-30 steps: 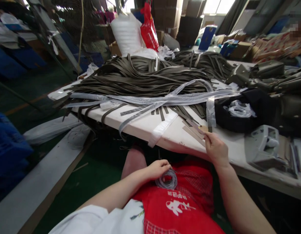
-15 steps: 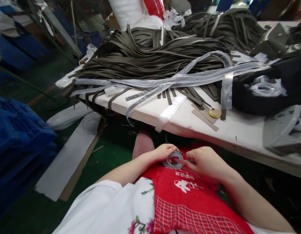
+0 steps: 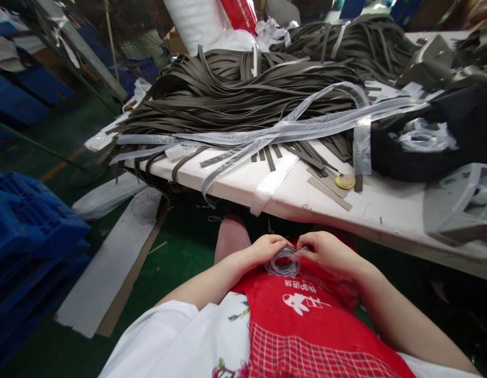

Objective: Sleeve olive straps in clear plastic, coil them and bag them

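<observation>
While a loose coil of thin grey cord [image 3: 283, 271] lay low against your red apron [image 3: 306, 328], just short of the worktop [image 3: 389, 210], your left hand [image 3: 269, 249] gripped its upper left rim, fingers curled over. Your right hand [image 3: 321, 249] was half closed at the coil's upper right, thumb and finger pinched together; what it held there was too small to tell. Both hands were close together, the coil's ring below and between them.

Beyond your hands, near the worktop's front edge: pale flat strips [image 3: 329, 193] side by side, with a yellow-rimmed disc [image 3: 345, 181] at their upper end. To the left of these, you had a clear plastic band [image 3: 272, 184] that ran over the edge. Farther back lay a broad heap of dark olive straps [image 3: 227, 113], long clear plastic strips [image 3: 235, 138] crossing its front. To the right, a black cloth [image 3: 408, 167] carried a bundle of clear plastic [image 3: 426, 137]; nearer you stood a grey plastic holder [image 3: 444, 210]. Off to your left, on the green floor [image 3: 176, 268]: a white board [image 3: 105, 273] and stacked blue crates [image 3: 34, 220].
</observation>
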Demonstrator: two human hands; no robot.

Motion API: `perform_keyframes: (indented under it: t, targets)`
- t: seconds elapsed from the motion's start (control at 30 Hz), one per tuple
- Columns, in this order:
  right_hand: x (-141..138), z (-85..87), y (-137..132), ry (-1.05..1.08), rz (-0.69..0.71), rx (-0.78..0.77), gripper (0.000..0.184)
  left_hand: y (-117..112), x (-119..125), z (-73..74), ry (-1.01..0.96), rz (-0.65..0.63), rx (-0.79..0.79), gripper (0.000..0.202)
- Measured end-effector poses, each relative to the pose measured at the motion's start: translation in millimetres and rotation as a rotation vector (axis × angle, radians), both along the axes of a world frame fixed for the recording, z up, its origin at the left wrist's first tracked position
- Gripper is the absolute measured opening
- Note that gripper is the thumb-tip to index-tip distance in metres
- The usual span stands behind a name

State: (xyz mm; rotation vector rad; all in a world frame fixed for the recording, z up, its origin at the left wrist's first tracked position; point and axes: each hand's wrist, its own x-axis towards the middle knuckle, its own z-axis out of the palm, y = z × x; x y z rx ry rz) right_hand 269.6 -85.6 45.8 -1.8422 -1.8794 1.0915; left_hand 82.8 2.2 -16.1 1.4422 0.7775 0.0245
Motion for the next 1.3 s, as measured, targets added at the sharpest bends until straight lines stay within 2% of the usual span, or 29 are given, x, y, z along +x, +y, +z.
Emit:
perform_keyframes:
  t: [0.17,0.27,0.43,0.53,0.6,0.67,0.77,0.87,1.0,1.3]
  targets:
    - [-0.6,-28.3,3.1,0.235,-0.204,0.066,0.019,-1.5,2.3,9.0,0.030,-0.065,0.112,0.037]
    - [-7.0,-48.0,3.0,0.364,-0.291,0.046,0.025,-4.9,1.0,12.1,-0.007,-0.102,0.148,0.033]
    - [-7.5,-74.9,1.5,0.551,-0.463,-0.135,0.044,-11.9,-0.2,7.7,0.052,-0.033,0.261,0.031]
    - [-5.8,-91.3,0.0,0.577,-0.473,-0.275,0.063,-13.2,-0.1,5.4,0.043,-0.014,0.274,0.029]
    - [-9.3,-100.9,-1.4,0.610,-0.466,-0.324,0.061,-12.9,-0.3,6.3,0.028,-0.004,0.284,0.028]
    - [-16.3,-107.5,-2.4,0.656,-0.479,-0.309,0.055,-12.4,-0.4,8.4,0.018,-0.008,0.297,0.026]
    - [-25.7,-109.0,-2.2,0.724,-0.544,-0.225,0.055,-12.0,-0.5,11.1,0.004,0.002,0.354,0.022]
    - [-26.4,-101.4,-1.6,0.741,-0.596,-0.115,0.047,-12.6,-1.1,10.4,0.017,0.039,0.405,0.020]
    - [-20.5,-89.0,-3.1,0.724,-0.568,-0.026,0.035,-14.9,-2.6,5.6,0.068,0.062,0.355,0.023]
    - [-2.2,-84.7,-0.9,0.787,-0.403,-0.164,0.040,-12.2,2.1,-9.5,-0.007,0.053,0.355,0.026]
